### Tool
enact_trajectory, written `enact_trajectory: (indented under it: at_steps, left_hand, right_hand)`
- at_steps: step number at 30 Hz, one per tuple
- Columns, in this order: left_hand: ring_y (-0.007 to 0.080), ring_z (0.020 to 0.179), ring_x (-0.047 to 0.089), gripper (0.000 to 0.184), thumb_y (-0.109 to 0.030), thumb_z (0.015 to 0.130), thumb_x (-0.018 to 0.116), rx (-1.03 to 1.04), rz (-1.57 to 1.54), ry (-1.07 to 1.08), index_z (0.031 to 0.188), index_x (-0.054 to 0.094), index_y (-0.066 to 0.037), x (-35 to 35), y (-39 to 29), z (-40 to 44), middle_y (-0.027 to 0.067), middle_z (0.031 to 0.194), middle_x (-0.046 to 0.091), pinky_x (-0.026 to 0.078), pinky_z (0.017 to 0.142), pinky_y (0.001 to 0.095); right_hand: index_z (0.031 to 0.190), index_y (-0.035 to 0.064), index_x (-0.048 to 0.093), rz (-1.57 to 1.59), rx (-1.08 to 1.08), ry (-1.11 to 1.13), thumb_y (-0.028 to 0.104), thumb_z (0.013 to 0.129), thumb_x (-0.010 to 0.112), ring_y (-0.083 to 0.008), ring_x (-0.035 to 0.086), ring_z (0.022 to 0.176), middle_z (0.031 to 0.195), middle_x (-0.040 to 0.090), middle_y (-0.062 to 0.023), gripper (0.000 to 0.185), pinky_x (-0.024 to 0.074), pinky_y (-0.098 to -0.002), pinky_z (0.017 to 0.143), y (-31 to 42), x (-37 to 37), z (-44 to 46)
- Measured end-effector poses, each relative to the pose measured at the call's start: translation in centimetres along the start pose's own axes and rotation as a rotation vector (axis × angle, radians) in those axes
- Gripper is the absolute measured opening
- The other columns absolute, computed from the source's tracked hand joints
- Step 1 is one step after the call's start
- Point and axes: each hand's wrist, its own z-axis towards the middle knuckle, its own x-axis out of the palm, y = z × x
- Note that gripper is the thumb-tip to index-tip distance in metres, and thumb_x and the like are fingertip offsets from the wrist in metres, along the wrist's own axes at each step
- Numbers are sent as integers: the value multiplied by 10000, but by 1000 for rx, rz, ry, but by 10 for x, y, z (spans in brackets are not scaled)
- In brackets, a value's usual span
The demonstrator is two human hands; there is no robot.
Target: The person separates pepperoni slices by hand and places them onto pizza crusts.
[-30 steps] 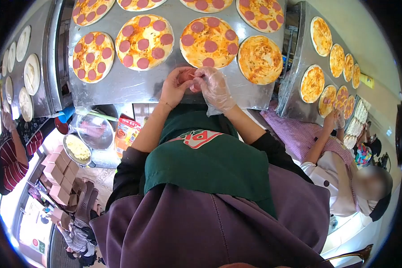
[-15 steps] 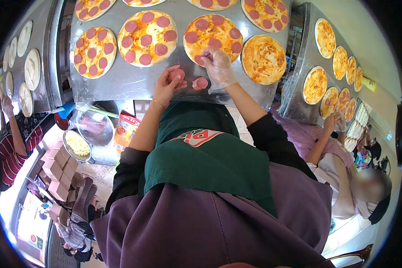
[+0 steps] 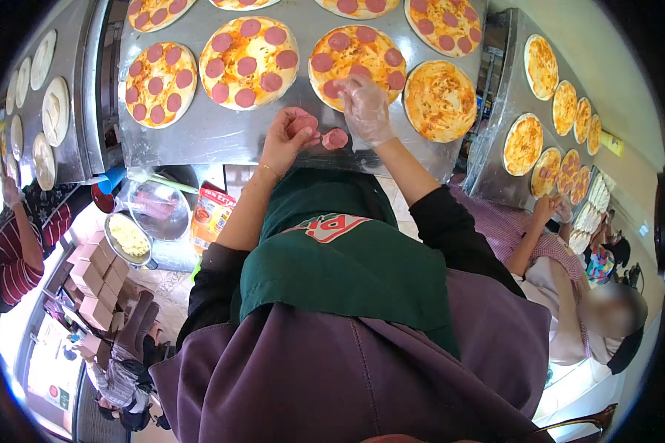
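Note:
My bare left hand (image 3: 284, 142) is wrapped round some sausage slices (image 3: 301, 124) near the front edge of the steel table (image 3: 222, 140). A small stack of slices (image 3: 335, 138) lies on the metal just right of those fingers. My right hand (image 3: 366, 109), in a clear plastic glove, is over the lower part of a pizza (image 3: 341, 49) topped with sausage slices. Its fingers are bent together, and whatever is between them is too small to make out. To the right lies a pizza with only sauce and cheese (image 3: 441, 101).
More topped pizzas (image 3: 249, 63) lie on the table. A side table at right holds sauced pizzas (image 3: 541, 67), with a co-worker's hands (image 3: 554, 209) over them. Dough rounds (image 3: 55, 112) are at left. Below stand a metal bowl (image 3: 157, 209) and a red packet (image 3: 213, 210).
My hands have parted. The left kept its slices, a stack came to rest on the table, and my gloved right hand moved up and right over the pizza.

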Motion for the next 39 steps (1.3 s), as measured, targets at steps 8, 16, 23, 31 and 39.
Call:
enact_trajectory:
  at_steps: [8, 16, 23, 31, 39]
  left_hand:
    - [183, 1041, 584, 394, 58, 863, 598, 112, 100, 70, 1197, 419, -48, 9, 3, 7, 78, 1149, 537, 539, 885, 340]
    - [169, 1047, 585, 472, 144, 797, 591, 221, 357, 39, 1199, 425, -39, 22, 3, 10, 84, 1114, 560, 499, 898, 293]
    - [189, 1076, 595, 447, 136, 824, 567, 315, 595, 24, 1209, 403, -21, 26, 1, 11, 121, 1135, 580, 506, 902, 305]
    - [272, 1026, 612, 414, 86, 805, 614, 345, 695, 5, 1167, 440, -11, 33, -2, 11, 170, 1086, 603, 498, 867, 336]
    - [196, 1044, 604, 394, 106, 827, 594, 307, 679, 57, 1173, 428, 14, 34, 2, 12, 141, 1133, 585, 491, 891, 304]
  right_hand:
    - [985, 62, 676, 292, -73, 9, 117, 734, 720, -323, 632, 804, 925, 651, -130, 261, 512, -393, 715, 34, -9, -23]
    - [930, 41, 674, 326, -21, -66, 20, 728, 703, -287, 637, 758, 834, 653, -121, 205, 506, -366, 650, 36, -7, -36]
    - [983, -1, 613, 1048, 503, 87, -28, 824, 647, -116, 585, 565, 773, 620, -57, 164, 473, -257, 495, 36, 1, -44]
    - [1001, -14, 594, 1062, 490, 30, -36, 861, 614, -78, 571, 569, 831, 604, -47, 143, 482, -220, 468, 35, -1, -46]
    - [1021, -19, 592, 1029, 540, 92, -4, 881, 607, -92, 598, 629, 860, 609, -45, 141, 536, -223, 526, 31, -13, -47]
